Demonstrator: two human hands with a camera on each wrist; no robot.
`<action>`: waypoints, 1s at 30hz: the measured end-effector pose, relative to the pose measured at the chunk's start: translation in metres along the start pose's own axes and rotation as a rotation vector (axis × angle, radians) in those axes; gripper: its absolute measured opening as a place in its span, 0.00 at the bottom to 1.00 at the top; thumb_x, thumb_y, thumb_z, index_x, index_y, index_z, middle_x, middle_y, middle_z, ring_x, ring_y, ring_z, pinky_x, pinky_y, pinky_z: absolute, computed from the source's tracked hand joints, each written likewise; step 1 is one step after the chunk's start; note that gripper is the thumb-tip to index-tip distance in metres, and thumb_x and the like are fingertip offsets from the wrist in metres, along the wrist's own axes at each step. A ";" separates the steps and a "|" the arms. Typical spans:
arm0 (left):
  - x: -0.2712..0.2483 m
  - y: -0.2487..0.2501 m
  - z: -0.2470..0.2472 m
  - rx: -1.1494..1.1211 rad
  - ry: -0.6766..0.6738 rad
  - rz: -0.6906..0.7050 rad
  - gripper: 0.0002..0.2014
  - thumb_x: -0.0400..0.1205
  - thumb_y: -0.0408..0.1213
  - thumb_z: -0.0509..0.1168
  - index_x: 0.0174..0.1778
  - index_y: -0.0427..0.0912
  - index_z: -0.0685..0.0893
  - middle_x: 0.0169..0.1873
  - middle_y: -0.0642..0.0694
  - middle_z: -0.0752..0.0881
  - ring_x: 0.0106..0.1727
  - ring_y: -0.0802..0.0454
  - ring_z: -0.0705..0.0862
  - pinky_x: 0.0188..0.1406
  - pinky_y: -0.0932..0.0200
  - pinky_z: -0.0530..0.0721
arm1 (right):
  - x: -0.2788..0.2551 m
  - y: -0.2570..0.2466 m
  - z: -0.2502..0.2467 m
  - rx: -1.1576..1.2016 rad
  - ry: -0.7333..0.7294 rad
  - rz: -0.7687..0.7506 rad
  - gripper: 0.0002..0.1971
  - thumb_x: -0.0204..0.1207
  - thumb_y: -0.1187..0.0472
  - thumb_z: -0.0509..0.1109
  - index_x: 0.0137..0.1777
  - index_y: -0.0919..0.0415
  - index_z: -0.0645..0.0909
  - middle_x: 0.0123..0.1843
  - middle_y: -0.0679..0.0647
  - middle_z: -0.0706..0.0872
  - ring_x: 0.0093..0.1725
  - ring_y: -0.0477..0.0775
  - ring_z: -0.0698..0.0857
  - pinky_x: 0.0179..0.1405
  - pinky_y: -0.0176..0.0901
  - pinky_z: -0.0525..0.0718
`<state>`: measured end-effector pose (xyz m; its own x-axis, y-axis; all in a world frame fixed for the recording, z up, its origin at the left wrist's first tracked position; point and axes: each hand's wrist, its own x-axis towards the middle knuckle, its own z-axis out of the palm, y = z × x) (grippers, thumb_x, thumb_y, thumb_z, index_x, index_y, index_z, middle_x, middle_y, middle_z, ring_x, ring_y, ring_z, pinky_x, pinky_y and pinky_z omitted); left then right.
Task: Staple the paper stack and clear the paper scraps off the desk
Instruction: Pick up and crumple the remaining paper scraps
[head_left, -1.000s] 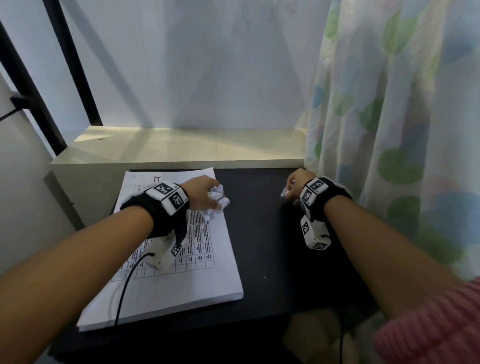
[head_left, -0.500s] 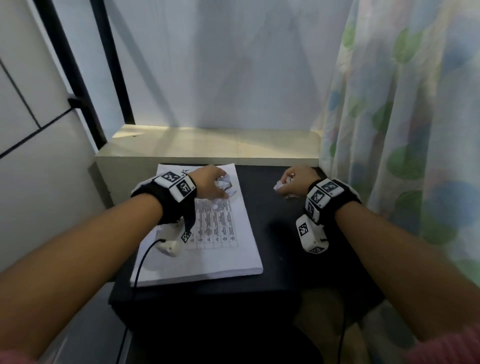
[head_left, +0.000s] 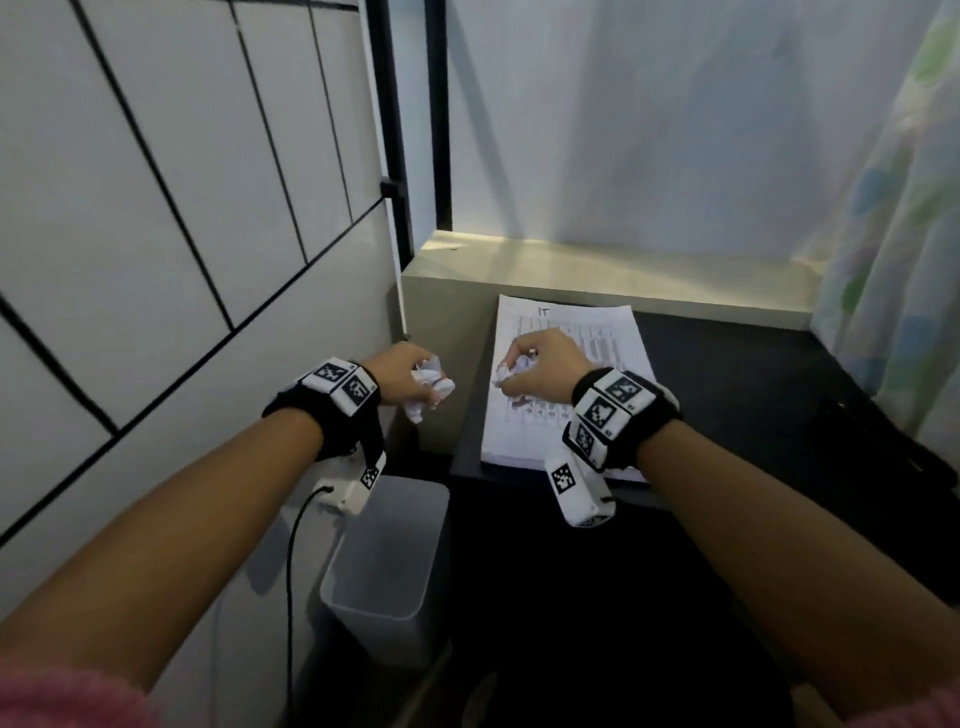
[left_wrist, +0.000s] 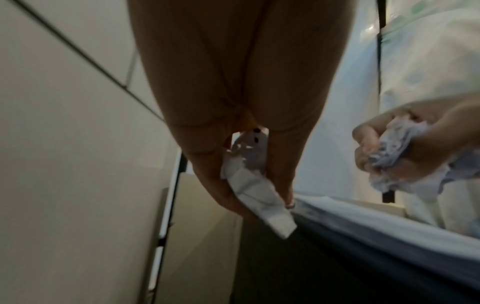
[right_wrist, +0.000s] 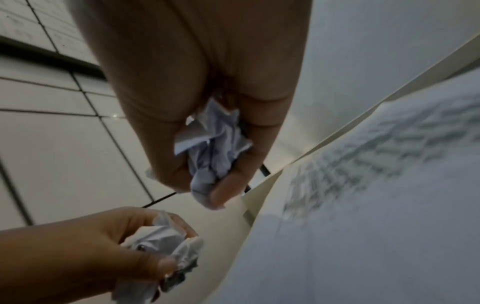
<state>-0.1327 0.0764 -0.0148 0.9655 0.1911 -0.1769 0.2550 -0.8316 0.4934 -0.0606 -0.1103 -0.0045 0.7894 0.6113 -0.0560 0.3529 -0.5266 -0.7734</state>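
My left hand (head_left: 410, 371) grips crumpled white paper scraps (head_left: 431, 389) in the air just left of the black desk (head_left: 753, 395), above the gap beside it. From the left wrist view the scraps (left_wrist: 255, 189) hang between the curled fingers. My right hand (head_left: 540, 366) holds another crumpled paper wad (head_left: 511, 369) over the printed paper stack (head_left: 582, 332), which lies flat on the desk's left part. The wad (right_wrist: 215, 148) is squeezed between thumb and fingers in the right wrist view. No stapler is visible.
A translucent white bin (head_left: 387, 566) stands on the floor below my left forearm, beside the desk. A tiled wall (head_left: 156, 234) is on the left, a pale ledge (head_left: 597, 270) behind the desk, a flowered curtain (head_left: 893, 234) on the right.
Both hands have carried their paper scraps leftward; the left hand has left the stack and passed the desk's edge. The head view has swung left and down, bringing the bin into sight.
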 end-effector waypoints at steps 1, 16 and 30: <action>-0.008 -0.014 0.002 0.020 0.001 -0.024 0.07 0.74 0.30 0.73 0.36 0.42 0.81 0.34 0.42 0.83 0.26 0.59 0.81 0.20 0.79 0.74 | 0.000 -0.007 0.015 -0.029 -0.024 -0.014 0.12 0.67 0.69 0.76 0.30 0.56 0.77 0.43 0.58 0.80 0.34 0.52 0.83 0.25 0.35 0.87; -0.021 -0.157 0.127 -0.018 -0.243 -0.359 0.22 0.75 0.33 0.73 0.64 0.31 0.81 0.64 0.33 0.84 0.65 0.38 0.83 0.61 0.52 0.80 | 0.017 -0.006 0.205 -0.311 -0.377 0.046 0.12 0.70 0.66 0.73 0.54 0.66 0.85 0.52 0.62 0.87 0.56 0.62 0.87 0.52 0.47 0.85; 0.019 -0.209 0.168 0.059 -0.270 -0.387 0.24 0.76 0.31 0.69 0.69 0.36 0.77 0.68 0.36 0.81 0.69 0.38 0.78 0.65 0.52 0.77 | 0.047 0.088 0.298 -0.262 -0.393 0.438 0.17 0.81 0.63 0.61 0.67 0.68 0.78 0.68 0.66 0.81 0.69 0.66 0.79 0.69 0.50 0.77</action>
<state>-0.1766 0.1663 -0.2649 0.7499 0.3572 -0.5568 0.5825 -0.7555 0.2999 -0.1416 0.0480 -0.2635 0.6628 0.4516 -0.5973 0.1901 -0.8730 -0.4492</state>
